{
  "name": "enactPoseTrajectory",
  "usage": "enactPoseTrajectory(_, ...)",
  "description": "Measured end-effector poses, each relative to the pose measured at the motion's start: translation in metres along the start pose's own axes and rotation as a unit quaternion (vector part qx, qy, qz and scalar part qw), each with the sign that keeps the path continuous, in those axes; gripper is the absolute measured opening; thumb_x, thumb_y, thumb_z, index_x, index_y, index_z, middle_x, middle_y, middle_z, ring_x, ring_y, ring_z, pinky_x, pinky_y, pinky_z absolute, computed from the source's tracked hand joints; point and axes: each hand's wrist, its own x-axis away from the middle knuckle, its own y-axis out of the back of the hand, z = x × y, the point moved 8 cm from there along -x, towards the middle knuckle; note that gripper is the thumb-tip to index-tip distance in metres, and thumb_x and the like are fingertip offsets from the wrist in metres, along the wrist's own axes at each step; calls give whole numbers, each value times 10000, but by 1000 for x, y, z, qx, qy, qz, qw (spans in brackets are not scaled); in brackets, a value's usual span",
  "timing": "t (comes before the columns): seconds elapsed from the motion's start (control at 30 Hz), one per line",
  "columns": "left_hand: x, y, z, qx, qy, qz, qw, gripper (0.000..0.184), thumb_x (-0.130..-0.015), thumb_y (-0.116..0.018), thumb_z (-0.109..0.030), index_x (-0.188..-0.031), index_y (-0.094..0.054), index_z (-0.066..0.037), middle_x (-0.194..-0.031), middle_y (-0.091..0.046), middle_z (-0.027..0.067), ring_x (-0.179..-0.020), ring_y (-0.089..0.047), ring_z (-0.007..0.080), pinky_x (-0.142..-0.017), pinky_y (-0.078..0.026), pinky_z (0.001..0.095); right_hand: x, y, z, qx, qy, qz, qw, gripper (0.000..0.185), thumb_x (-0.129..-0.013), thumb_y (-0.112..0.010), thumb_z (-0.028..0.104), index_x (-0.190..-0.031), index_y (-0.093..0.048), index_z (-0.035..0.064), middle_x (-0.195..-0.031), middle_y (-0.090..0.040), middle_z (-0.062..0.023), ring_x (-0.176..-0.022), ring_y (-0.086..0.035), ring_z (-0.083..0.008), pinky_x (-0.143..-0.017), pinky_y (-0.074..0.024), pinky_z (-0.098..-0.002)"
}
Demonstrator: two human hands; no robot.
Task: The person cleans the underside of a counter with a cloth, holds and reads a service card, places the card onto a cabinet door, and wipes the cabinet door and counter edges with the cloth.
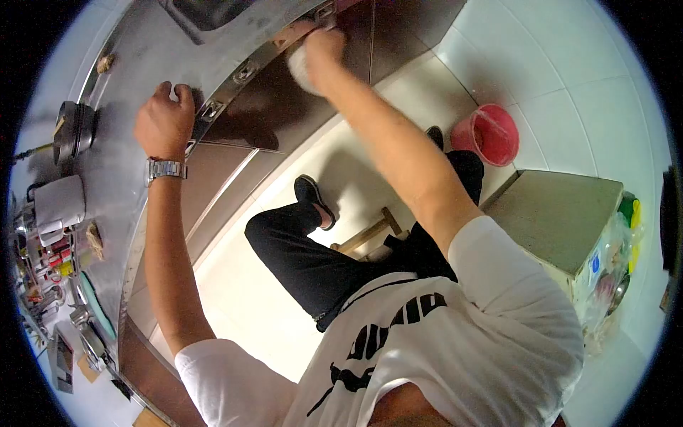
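My right hand (324, 53) is closed on a white cloth (302, 71), bunched against the dark brown cabinet front (284, 107) just below the counter's metal edge strip (245, 72). The hand is slightly blurred, and the cloth's far side is hidden. My left hand (165, 122) rests on the steel counter (142, 53) by its front edge, fingers curled; whether anything lies under them is hidden. A metal watch (167, 169) circles the left wrist.
Above is a sink basin (203, 18). A dark pan (70, 132), a white container (58, 203) and utensils (82, 317) stand along the counter at left. On the floor are a pink bucket (487, 135) and a wooden stool (363, 238). A pale cabinet (555, 213) stands at right.
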Motion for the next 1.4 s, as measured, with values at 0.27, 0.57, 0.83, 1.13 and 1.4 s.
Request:
enactPoseTrajectory(0.27, 3, -1, 6, 18, 15, -13, 1000, 318, -815, -477, -347, -734, -619, -74, -716, -626, 201, -676, -615, 390, -596, -495, 471, -24, 16, -27, 63, -44, 44, 996, 257, -685, -644, 62, -909, -585, -49, -841, -632, -175, -721, -623, -294, -656, -501, -434)
enactPoseTrajectory(0.57, 5, -2, 5, 33, 4, -14, 999, 305, -816, -480, -346, -809, -634, -83, -737, -637, 188, -704, -624, 380, -604, -499, 466, -103, 65, 60, -22, 0, 30, 999, 219, -868, -494, 114, -1007, -570, -37, -880, -600, -95, -758, -602, -237, -628, -480, -362)
enactPoseTrajectory(0.83, 5, -2, 5, 30, 12, 8, 999, 337, -812, -493, -366, -904, -662, -90, -781, -643, 193, -738, -629, 379, -638, -507, 456, -72, 65, 99, 201, 86, -165, 962, 301, -837, -493, -22, -1131, -513, -80, -1150, -546, -195, -1027, -541, -316, -842, -426, -379)
enactPoseTrajectory(1.13, 5, -3, 5, 48, 20, 34, 998, 357, -814, -485, -384, -894, -651, -79, -808, -641, 203, -770, -619, 389, -672, -499, 472, -38, 42, 79, 227, 214, -44, 949, 249, -882, -459, 13, -1097, -566, -54, -960, -592, -123, -788, -534, -211, -720, -433, -324)
enactPoseTrajectory(1.4, 5, -3, 3, 61, 26, 64, 996, 361, -811, -486, -408, -870, -644, -89, -801, -645, 192, -758, -623, 383, -667, -505, 466, -52, 33, 60, -45, 32, 4, 998, 248, -895, -413, 19, -1100, -553, 33, -877, -561, -44, -680, -523, -167, -626, -434, -281)
